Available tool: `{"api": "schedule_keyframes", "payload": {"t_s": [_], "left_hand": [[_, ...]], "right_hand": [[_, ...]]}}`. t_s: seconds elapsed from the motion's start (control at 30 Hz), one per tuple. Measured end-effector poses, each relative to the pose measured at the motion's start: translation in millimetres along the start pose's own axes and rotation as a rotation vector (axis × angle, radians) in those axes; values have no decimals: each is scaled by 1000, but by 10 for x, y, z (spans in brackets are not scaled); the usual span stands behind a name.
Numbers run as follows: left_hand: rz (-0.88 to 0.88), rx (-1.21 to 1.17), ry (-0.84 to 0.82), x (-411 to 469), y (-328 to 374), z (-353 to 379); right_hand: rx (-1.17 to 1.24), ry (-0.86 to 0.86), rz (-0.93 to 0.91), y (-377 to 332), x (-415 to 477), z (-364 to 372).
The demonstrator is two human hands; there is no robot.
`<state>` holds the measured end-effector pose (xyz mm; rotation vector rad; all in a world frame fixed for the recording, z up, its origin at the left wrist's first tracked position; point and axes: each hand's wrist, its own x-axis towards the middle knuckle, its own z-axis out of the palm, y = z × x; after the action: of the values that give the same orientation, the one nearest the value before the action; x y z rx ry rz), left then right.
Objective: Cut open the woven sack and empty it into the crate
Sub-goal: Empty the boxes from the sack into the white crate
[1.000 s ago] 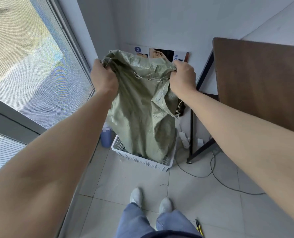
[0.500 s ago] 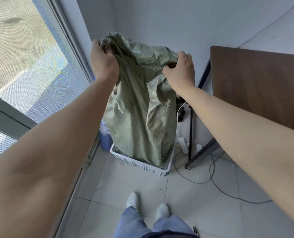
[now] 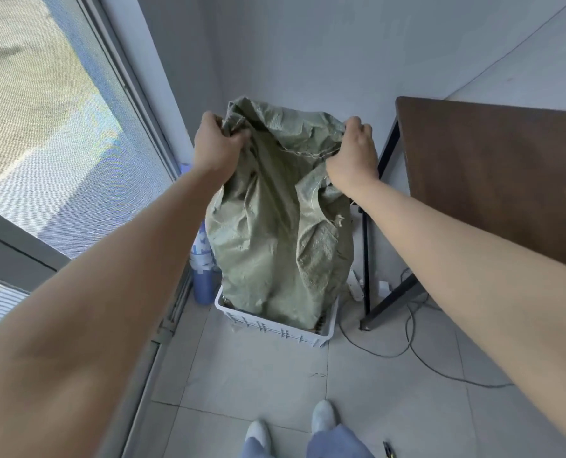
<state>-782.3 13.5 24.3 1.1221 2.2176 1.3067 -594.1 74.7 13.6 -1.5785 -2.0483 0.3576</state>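
Slightly lowered since last frame: sack (image 3: 275,233); our left hand (image 3: 217,150) and right hand (image 3: 354,157) fingers clench its top corners; lower end inside crate (image 3: 275,329).

Over on the left, large window with a fine grey mesh screen (image 3: 43,127), sunlit ground blurred behind it, set in a pale grey metal window frame (image 3: 17,246). Straight ahead, plain pale grey painted wall (image 3: 308,44). On the right, dark brown wooden tabletop (image 3: 489,180), riding on thin black metal legs (image 3: 366,259). Down by the window frame, blue cylindrical container with a white-patterned label (image 3: 202,285), standing upright. Near the table legs, white plastic power strip (image 3: 356,287) lying on pale grey floor tiles (image 3: 258,368), thin grey cable (image 3: 440,371) looping away to the right. At the bottom edge, two white shoes (image 3: 323,414), blue trouser legs (image 3: 338,441) above them, and just to the right a small dark tool (image 3: 389,449), cut off and hard to make out.
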Motion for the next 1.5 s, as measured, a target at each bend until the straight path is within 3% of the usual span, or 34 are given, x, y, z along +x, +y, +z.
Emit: {"api": "schedule_keyframes", "payload": {"t_s": [0.13, 0.2, 0.4, 0.63, 0.8, 0.83, 0.9, 1.0, 1.07, 1.13, 1.17, 1.23, 1.27, 1.33, 1.5], "left_hand": [[-118, 199, -298, -54, -236, -101], [-101, 349, -357, -77, -351, -139], [-84, 328, -302, -107, -520, -209], [7, 277, -126, 17, -394, -378], [-9, 439, -520, -80, -309, -486], [51, 488, -466, -84, -257, -501], [194, 442, -182, -14, 7, -594], [386, 181, 173, 116, 662, -886], [511, -24, 300, 161, 949, -1027], [500, -62, 219, 147, 906, -997], [435, 98, 75, 104, 752, -892], [241, 567, -324, -61, 272, -620], [195, 702, -404, -136, 52, -542], [223, 676, -305, -147, -131, -502], [362, 251, 147, 37, 348, -656]], "right_hand": [[-16, -40, 33, -63, -148, 178], [-20, -56, 53, -77, -230, 260], [-105, -243, 114, -189, -365, 354], [-377, -172, 107, -215, -477, 304], [-392, -30, 89, -244, -386, 134], [-352, 28, 74, -307, -349, 71], [-247, 181, 21, -510, -224, -151], [-153, 411, -46, -923, -29, -741], [-133, 563, -60, -1091, 48, -1040], [-102, 581, -31, -1039, 52, -1029], [-125, 450, -19, -924, 30, -889], [-264, -23, 47, -613, -149, -473], [-301, -161, 85, -448, -250, -320], [-253, -113, 128, -271, -280, -261], [-61, 292, 47, -580, 64, -701]]}}
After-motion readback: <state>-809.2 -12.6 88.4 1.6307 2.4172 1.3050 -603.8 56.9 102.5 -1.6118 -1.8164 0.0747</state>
